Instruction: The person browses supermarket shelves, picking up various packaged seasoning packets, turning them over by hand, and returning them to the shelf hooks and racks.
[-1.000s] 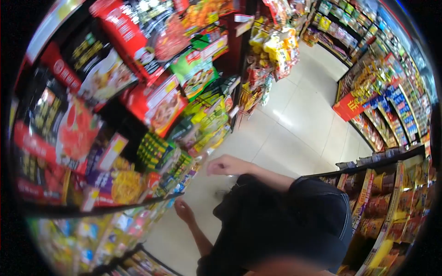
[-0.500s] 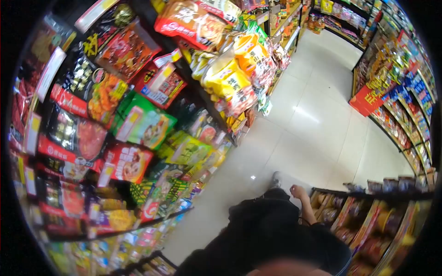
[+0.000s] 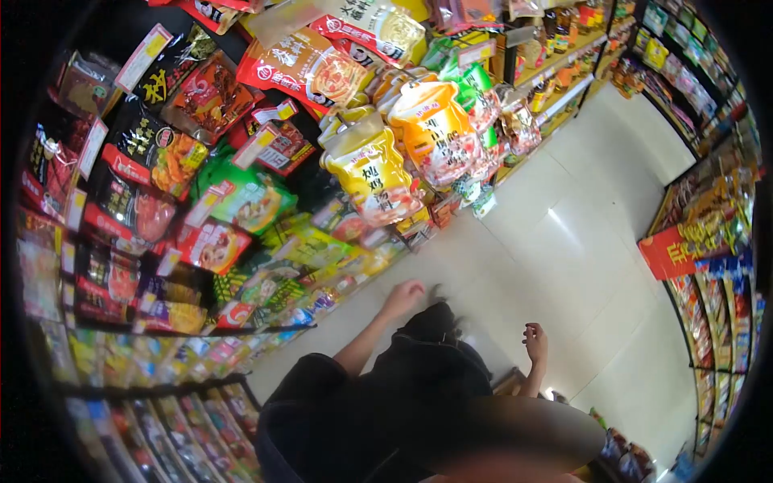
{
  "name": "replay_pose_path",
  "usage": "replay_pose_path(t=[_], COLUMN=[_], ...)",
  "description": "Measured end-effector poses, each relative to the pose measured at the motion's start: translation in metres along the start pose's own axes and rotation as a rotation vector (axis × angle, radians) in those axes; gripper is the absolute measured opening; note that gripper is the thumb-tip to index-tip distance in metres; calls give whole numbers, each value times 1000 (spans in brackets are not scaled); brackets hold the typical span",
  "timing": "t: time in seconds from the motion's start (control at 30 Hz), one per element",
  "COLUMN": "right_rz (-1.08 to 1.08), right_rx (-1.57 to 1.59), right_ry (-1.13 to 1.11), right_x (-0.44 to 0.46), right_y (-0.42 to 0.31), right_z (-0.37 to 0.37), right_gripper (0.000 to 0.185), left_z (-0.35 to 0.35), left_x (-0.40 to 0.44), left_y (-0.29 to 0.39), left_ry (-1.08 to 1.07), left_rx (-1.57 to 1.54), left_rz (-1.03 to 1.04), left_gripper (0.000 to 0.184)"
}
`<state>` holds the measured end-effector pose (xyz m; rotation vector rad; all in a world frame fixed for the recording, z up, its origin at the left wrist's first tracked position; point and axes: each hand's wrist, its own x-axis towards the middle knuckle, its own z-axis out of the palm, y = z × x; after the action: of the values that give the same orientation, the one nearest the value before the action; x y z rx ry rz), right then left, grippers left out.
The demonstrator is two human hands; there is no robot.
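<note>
My left hand [image 3: 405, 298] hangs over the floor near the bottom of the left shelves. Its fingers look loosely bent and a little blurred, and I see nothing in it. My right hand [image 3: 535, 343] is held out over the pale floor on the other side of my body. Its fingers are partly curled but apart, with nothing between them. Neither hand touches any goods. Nearest ahead of my left hand hang a yellow seasoning pouch [image 3: 372, 173] and an orange seasoning pouch [image 3: 435, 129].
A shelf rack on my left carries red packets [image 3: 310, 68], a green packet [image 3: 241, 193] and price tags [image 3: 145, 58]. The tiled aisle floor [image 3: 580, 209] runs ahead. A red display box [image 3: 667, 251] and curved shelves [image 3: 708, 346] line the right side.
My view has turned, and the hanging pouches look sharper. My left hand has come into view. My right arm now reaches over open floor instead of beside the lower right shelves.
</note>
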<state>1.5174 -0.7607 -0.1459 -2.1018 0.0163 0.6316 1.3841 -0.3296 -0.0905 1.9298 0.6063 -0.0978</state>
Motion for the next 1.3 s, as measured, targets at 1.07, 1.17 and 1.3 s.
replay_pose_path(t=[1.07, 1.17, 1.3], right_rz=[-391, -397, -388], right_rx=[-255, -302, -332], right_ry=[-798, -815, -811], right_x=[282, 300, 310], right_y=[-161, -160, -179], right_z=[-58, -76, -92], right_gripper=[22, 23, 21], left_z=[-2, 16, 29], left_x=[-25, -16, -16], left_y=[506, 517, 502], left_ry=[649, 576, 486], left_rx=[-675, -712, -647], left_rz=[1437, 1453, 1343], left_gripper=[44, 44, 24])
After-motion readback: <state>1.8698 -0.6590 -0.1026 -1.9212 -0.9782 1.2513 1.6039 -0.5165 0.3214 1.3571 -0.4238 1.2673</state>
